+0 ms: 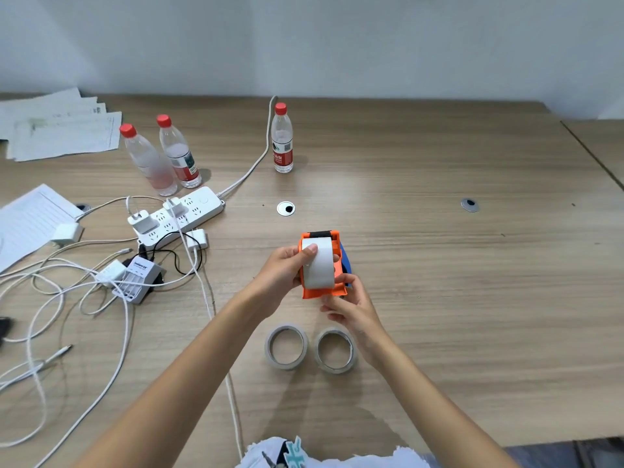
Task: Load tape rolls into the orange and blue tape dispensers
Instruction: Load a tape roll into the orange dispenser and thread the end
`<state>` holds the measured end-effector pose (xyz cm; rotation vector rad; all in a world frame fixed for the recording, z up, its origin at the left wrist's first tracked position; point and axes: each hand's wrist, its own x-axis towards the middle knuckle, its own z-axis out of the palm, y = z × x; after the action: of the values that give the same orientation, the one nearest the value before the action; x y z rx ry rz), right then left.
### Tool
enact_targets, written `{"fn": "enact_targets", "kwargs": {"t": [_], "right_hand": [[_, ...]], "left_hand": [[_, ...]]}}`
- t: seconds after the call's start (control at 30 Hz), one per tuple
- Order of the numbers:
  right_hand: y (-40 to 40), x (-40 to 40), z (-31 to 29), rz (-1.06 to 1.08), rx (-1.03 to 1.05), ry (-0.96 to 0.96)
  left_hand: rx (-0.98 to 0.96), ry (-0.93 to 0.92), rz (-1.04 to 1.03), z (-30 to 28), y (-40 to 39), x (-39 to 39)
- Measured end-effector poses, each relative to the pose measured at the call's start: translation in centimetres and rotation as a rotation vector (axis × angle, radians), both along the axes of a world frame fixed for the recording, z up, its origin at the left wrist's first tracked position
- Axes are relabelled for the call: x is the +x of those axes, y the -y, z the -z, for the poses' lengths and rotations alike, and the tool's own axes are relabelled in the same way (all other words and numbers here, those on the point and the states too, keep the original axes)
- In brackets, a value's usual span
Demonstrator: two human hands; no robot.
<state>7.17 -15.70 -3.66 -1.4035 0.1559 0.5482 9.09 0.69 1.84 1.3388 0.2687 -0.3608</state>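
Looking down, I hold the orange dispenser (325, 265), hard glossy plastic, above the wood-grain table (456, 282). My left hand (287, 265) grips its side, thumb pressed on the smooth white tape roll (319, 263) seated inside. My right hand (351, 309) pinches its lower edge. A blue dispenser (346, 261) peeks behind. Two flat ring-shaped rolls (286, 346) lie nearer me.

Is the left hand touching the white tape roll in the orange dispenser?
Touching. The head view shows the left hand with its thumb pressed on the white tape roll seated in the orange dispenser.
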Motion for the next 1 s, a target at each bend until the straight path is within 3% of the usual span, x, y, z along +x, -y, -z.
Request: {"fn": "enact_targets", "kwargs": {"t": [0.4,0.47,0.57,0.67,0.77,1.0], "right_hand": [[0.7,-1.3,1.4,-0.055,-0.138,-0.037],[1.0,-1.0,1.0,-0.06,-0.235,0.019],[1.1,0.0,-1.0,0.102,-0.367,0.185],[0.7,1.4,-3.7,0.23,-0.247,0.199],[-0.1,2.5,-5.5,0.145,-0.12,0.077],[-0.2,2.8,-5.0,-0.009,-0.055,-0.098]], "left_hand": [[0.021,-0.007,-0.044,-0.6,-0.3,-0.5],[0.033,-0.009,-0.048,-0.6,-0.2,-0.6],[0.037,-0.011,-0.029,-0.4,0.0,-0.6],[0.041,-0.03,-0.049,-0.3,0.6,-0.4],[0.047,-0.02,-0.049,-0.3,1.2,-0.2],[0.051,-0.017,-0.024,-0.6,2.5,-0.2]]}}
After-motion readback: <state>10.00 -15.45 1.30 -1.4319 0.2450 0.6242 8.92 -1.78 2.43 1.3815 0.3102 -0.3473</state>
